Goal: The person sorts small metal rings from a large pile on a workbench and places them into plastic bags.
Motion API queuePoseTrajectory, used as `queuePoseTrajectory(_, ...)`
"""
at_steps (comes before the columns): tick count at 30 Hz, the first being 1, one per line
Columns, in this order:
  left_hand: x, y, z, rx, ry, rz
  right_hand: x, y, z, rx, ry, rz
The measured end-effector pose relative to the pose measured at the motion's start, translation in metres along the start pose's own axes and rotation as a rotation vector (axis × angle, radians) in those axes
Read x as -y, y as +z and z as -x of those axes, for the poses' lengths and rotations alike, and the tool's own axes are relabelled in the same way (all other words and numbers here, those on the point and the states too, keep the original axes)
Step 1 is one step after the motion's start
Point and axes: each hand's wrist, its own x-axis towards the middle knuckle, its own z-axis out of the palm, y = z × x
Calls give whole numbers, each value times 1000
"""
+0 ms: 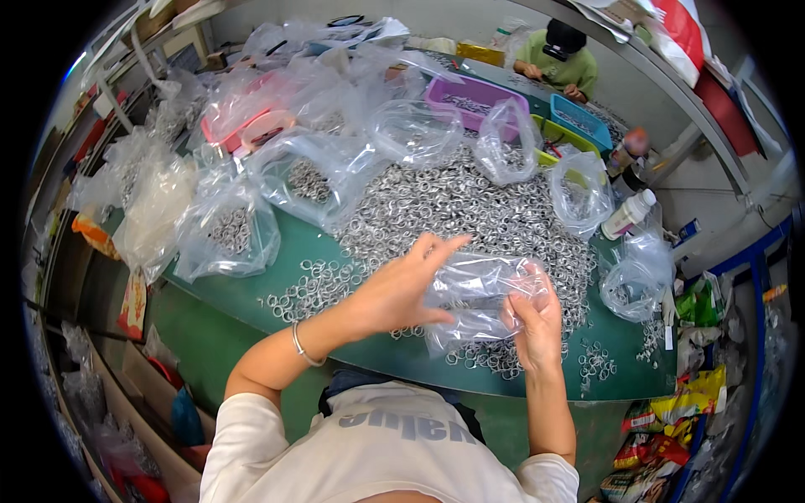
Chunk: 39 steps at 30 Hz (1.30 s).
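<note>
A clear plastic bag [474,293] is held up over a large heap of small metal rings [453,193] on the green table. My right hand [534,323] grips the bag's right end, its thumb pressed against the film. At the bag's left end, my left hand [401,285] has its thumb and fingers spread apart; whether they touch the film I cannot tell. The bag looks flat and creased, and no rings show clearly inside it. Loose rings [310,289] lie to the left of my left hand, and a small group of rings [596,362] lies right of my right hand.
Open clear bags with rings [231,230] ring the heap. Behind it stand a purple basket [478,92], a green basket [549,134] and a blue basket [580,117]. A white bottle [629,214] leans at the right. Another person [560,63] sits across the table.
</note>
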Motion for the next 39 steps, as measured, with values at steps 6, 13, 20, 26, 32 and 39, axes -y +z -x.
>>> queuePoseTrajectory(6,-9,20,-31,-59,-27,-36,9,9,1,-44,-382,598)
queuePoseTrajectory(13,-44,40,-91,-100,-15,281,-8,-45,0,-254,-271,496)
queuePoseTrajectory(20,-51,85,-206,-101,192,196,84,-112,-8,-491,-558,865)
queuePoseTrajectory(26,-62,138,-289,-164,272,87,120,-156,-43,-649,-476,859)
queuePoseTrajectory(32,-13,191,-275,-175,221,199,84,-211,-69,-514,-409,1101)
queuePoseTrajectory(39,-25,183,-277,-16,160,469,103,-202,-39,-377,-383,788)
